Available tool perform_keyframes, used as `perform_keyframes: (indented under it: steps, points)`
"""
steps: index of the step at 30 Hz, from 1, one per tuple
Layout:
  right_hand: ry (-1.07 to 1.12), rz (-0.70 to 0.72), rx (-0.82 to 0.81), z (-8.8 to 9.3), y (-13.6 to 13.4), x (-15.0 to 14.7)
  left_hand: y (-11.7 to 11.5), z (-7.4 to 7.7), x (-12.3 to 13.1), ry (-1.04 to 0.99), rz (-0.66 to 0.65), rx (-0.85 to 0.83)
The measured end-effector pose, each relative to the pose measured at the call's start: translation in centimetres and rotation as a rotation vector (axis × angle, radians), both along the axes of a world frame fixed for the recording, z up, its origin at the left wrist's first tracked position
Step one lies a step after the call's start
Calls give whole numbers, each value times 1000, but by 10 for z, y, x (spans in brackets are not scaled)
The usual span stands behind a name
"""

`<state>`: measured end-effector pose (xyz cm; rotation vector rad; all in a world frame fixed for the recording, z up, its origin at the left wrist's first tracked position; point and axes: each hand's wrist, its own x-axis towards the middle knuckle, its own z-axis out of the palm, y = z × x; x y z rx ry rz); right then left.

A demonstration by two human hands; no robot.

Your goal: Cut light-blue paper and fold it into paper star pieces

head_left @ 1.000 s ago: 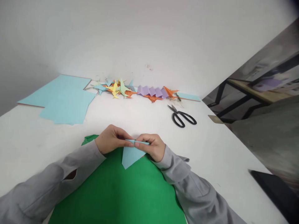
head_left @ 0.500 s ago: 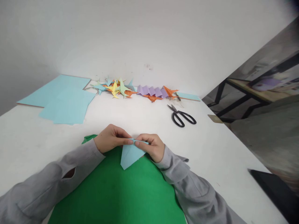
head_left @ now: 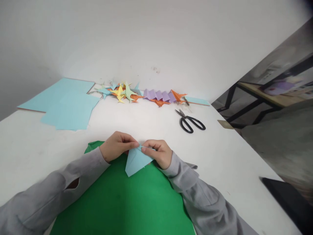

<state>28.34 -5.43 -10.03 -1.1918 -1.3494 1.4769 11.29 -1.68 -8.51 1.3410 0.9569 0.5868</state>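
A small folded piece of light blue paper (head_left: 137,160) is held up over the green cloth (head_left: 122,199). My left hand (head_left: 118,145) pinches its top edge between thumb and fingers. Close beside it, my right hand (head_left: 158,152) grips the upper right part of the same paper, thumb on the near face. The paper tapers downward, its lower left corner hanging free. The fingertips behind the sheet are hidden.
Black-handled scissors (head_left: 191,121) lie on the white table (head_left: 234,176). Along the wall rest colourful origami pieces (head_left: 126,93) and a pleated purple paper (head_left: 157,95). Light blue sheets (head_left: 68,111) are stacked at left. A dark flat object (head_left: 288,202) is at the right edge.
My left thumb has shifted slightly up along the paper's top edge, uncovering more of it. The lower corner has moved slightly up and left. My right hand is nearly still.
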Motion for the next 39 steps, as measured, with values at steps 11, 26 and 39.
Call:
perform_keyframes:
  steps: [11, 26, 39]
  points:
    - [95, 4, -67, -6, 1, 0, 0, -2, 0, 63, 3, 120]
    - [-50, 3, 16, -4, 0, 0, -2, -5, 1, 132, 11, 294]
    - [-188, 46, 150, -2, -1, 1, -3, -1, 1, 61, -25, 215]
